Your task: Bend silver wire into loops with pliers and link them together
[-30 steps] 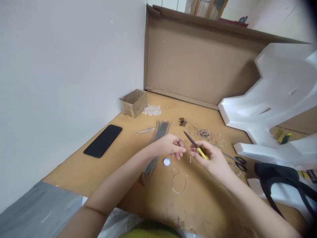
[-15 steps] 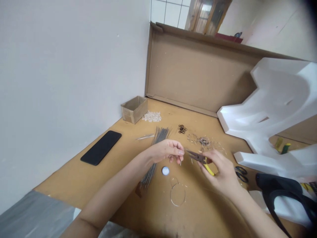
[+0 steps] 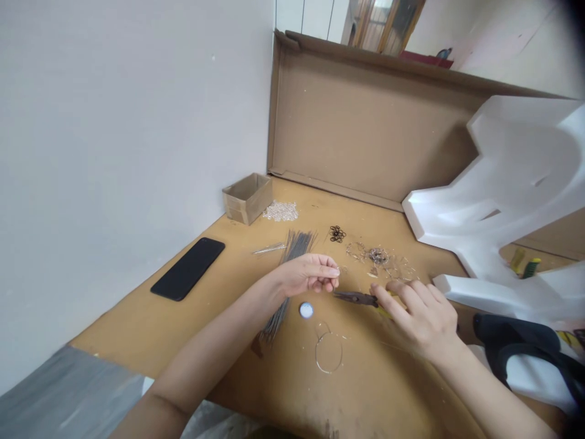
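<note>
My left hand (image 3: 315, 273) is pinched around a thin wire (image 3: 337, 268), of which little shows, above the bundle of grey wires (image 3: 299, 245). My right hand (image 3: 418, 314) is wrapped round pliers (image 3: 359, 298) with yellow handles; their dark jaws point left, just below my left fingertips. Whether the jaws touch the wire is too small to tell. Below my left hand lies a small round blue-and-white item (image 3: 306, 310). Nearer to me is a thin wire ring (image 3: 328, 352). Behind the pliers are tangled wire pieces (image 3: 378, 256) and a cluster of small black rings (image 3: 337, 234).
A black phone (image 3: 188, 269) lies at the left. An open cardboard box (image 3: 248, 198) stands beside a pile of small clear pieces (image 3: 281, 211). A large cardboard panel (image 3: 356, 128) borders the back, and white foam (image 3: 507, 183) stands at the right beside a black strap (image 3: 516, 341).
My right hand has turned over, more knuckles up, and the pliers have swung from pointing up-left to nearly level, with their tips lower. My left hand has hardly moved.
</note>
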`<state>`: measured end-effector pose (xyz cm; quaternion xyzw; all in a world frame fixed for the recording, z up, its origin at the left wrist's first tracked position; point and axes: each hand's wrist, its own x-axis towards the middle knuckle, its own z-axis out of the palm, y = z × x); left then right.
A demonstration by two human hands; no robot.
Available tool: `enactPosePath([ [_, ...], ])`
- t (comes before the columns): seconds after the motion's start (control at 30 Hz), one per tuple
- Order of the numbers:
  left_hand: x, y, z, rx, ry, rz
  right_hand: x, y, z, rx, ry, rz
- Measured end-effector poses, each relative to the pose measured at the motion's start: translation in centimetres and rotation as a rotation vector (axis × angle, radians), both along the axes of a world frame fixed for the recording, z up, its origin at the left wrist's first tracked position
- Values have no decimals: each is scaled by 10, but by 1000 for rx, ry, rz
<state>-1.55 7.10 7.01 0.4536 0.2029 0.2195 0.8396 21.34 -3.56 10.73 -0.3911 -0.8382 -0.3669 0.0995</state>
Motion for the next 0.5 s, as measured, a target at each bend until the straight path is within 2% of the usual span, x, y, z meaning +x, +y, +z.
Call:
enactPosePath([
  [0.23,0,0,2,-4,-1,10,-1,-2,7,22,-27,4],
  [0.5,0,1,-1,-46,-21,1,-2,-2,4,48,-16,14],
])
